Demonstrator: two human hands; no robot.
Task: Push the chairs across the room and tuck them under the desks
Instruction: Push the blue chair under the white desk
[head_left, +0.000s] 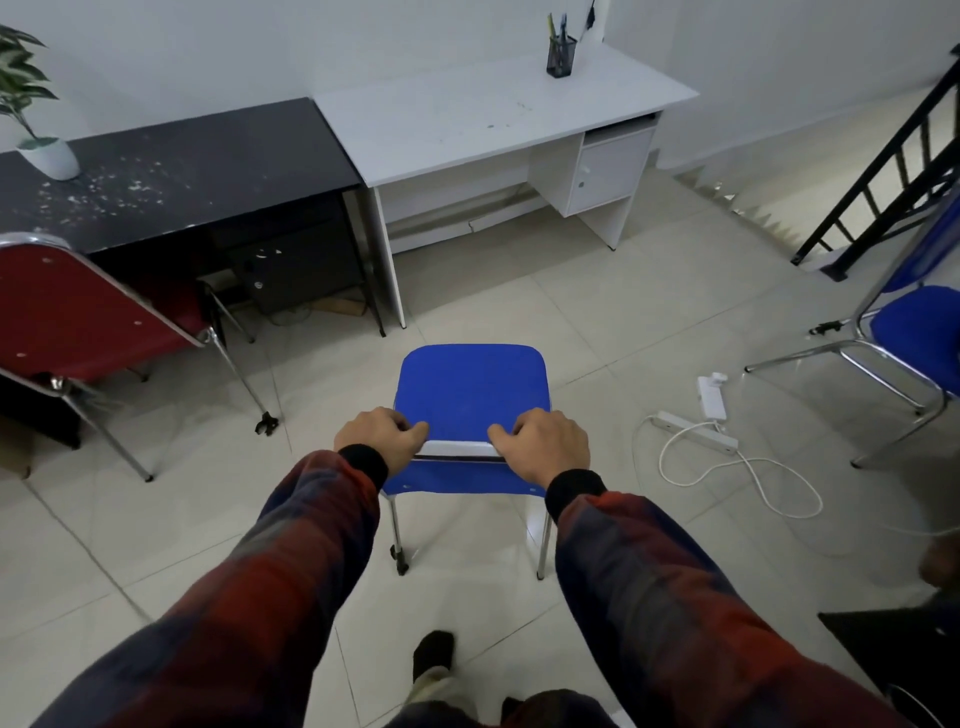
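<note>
Pale tiled floor (597, 312), pretty open. Left hand (382, 439) and right hand (543, 441) both curl over the top rail of the blue plastic chair with chrome legs (470, 395). Its seat points straight ahead at the white laminate counter (483, 119), gap underneath dead ahead, both hands equally near.
</note>
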